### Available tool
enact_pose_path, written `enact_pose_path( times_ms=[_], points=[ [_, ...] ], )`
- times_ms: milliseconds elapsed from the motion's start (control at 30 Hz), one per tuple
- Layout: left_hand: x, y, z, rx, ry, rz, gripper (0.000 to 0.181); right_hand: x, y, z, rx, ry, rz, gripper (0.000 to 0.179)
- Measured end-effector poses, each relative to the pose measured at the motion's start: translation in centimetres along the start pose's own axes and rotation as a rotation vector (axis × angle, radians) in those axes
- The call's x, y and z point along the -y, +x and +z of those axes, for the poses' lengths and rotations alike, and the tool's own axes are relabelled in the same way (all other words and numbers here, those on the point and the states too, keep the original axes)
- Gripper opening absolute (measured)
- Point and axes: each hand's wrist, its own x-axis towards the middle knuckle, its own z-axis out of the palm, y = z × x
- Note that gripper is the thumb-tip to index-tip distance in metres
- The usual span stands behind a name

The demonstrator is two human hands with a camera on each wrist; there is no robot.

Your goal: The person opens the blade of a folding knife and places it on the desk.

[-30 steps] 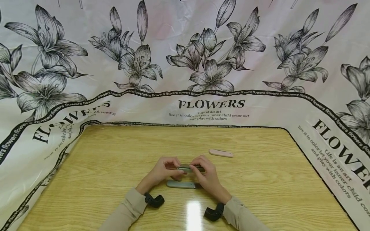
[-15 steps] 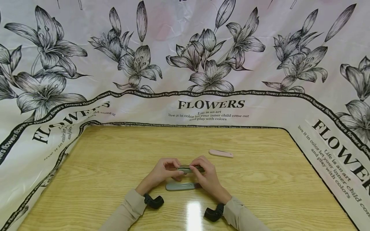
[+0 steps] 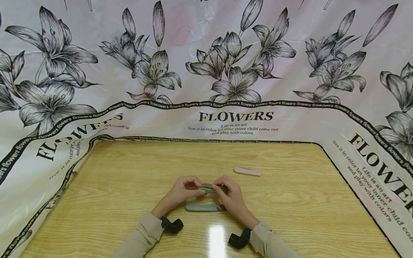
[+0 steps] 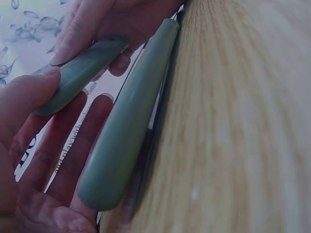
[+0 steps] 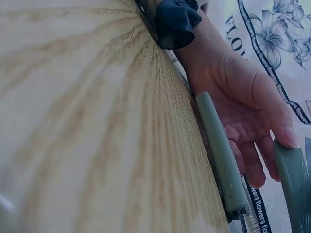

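Note:
Both hands hold a green folding knife (image 3: 209, 190) between them, just above the table. My left hand (image 3: 184, 189) pinches its left end, with the thumb on the near side. My right hand (image 3: 231, 195) pinches it toward the right end, its fingers covering part of the knife. A dark strip shows along the top of the handle. Nearer to me, a second green folding knife (image 3: 201, 207) lies on the table, its blade running right beneath my right hand. In the left wrist view this lying knife (image 4: 129, 121) stands close beside my left fingers.
A pink folding knife (image 3: 246, 171), folded, lies farther back to the right. The wooden table (image 3: 129, 168) is bordered by a white flower-printed cloth (image 3: 300, 123) at the back and sides. Black wrist mounts (image 3: 172, 225) sit on both wrists.
The lying green knife has rocked and turned slightly, and now sits a touch nearer to me. Both hands and the knife they hold have stayed nearly in place.

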Motion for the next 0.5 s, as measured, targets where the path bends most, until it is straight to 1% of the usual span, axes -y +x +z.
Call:
enact_pose_path(
  times_ms=[233, 400, 500],
  points=[
    [0.18, 0.06, -0.10, -0.004, 0.006, -0.004, 0.015, 0.04, 0.00, -0.03, 0.005, 0.005, -0.005, 0.020],
    [0.17, 0.09, -0.10, -0.004, 0.009, -0.029, 0.017, -0.10, -0.10, -0.04, 0.018, -0.008, -0.005, 0.014],
    [0.13, 0.10, -0.05, -0.003, 0.017, -0.039, 0.017, -0.19, -0.17, -0.04, 0.018, -0.013, -0.001, 0.016]
  ],
)
